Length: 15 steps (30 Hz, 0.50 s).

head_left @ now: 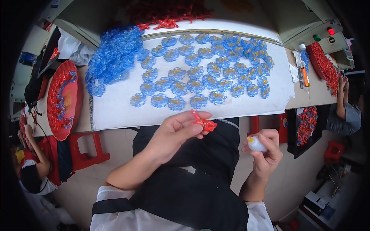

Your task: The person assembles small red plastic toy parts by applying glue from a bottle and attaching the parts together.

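Observation:
My left hand (175,133) pinches a small shiny red plastic piece (208,124) with thin branching arms, just off the near edge of the table. To the right, my right hand (266,148) is wrapped round a small whitish squeeze bottle (257,144) with a yellowish tip, held apart from the red piece. Beyond both hands, many translucent blue flower-shaped pieces (198,101) lie spread in rough rows on a white sheet (115,115). Most of them carry a yellowish patch in the middle.
A heap of blue pieces (115,54) sits at the far left of the sheet. More red pieces (165,24) lie at the back. A red tray (71,104) stands on the left, a black tray (296,138) on the right. Co-workers sit at both sides, near a red stool (88,150).

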### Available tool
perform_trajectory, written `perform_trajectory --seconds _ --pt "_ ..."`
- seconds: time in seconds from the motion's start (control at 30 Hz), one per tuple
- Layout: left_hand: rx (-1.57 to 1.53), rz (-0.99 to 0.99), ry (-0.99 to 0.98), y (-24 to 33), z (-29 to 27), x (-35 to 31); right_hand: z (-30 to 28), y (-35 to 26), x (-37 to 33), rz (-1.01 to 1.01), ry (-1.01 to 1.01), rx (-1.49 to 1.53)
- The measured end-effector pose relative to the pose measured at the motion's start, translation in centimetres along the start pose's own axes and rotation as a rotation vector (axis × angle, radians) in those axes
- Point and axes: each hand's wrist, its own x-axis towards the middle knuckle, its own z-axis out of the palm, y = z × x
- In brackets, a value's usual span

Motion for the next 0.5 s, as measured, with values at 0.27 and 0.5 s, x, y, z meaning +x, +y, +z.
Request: perform_trajectory --seconds 0.27,0.5 --pt "0.074 0.052 -0.016 -1.3 0.2 -0.4 1.9 -0.6 0.0 -0.183 0.302 0.026" --pt "0.097 0.087 -0.041 -1.3 0.4 0.0 2.2 -0.3 0.1 -0.403 0.153 -0.222"
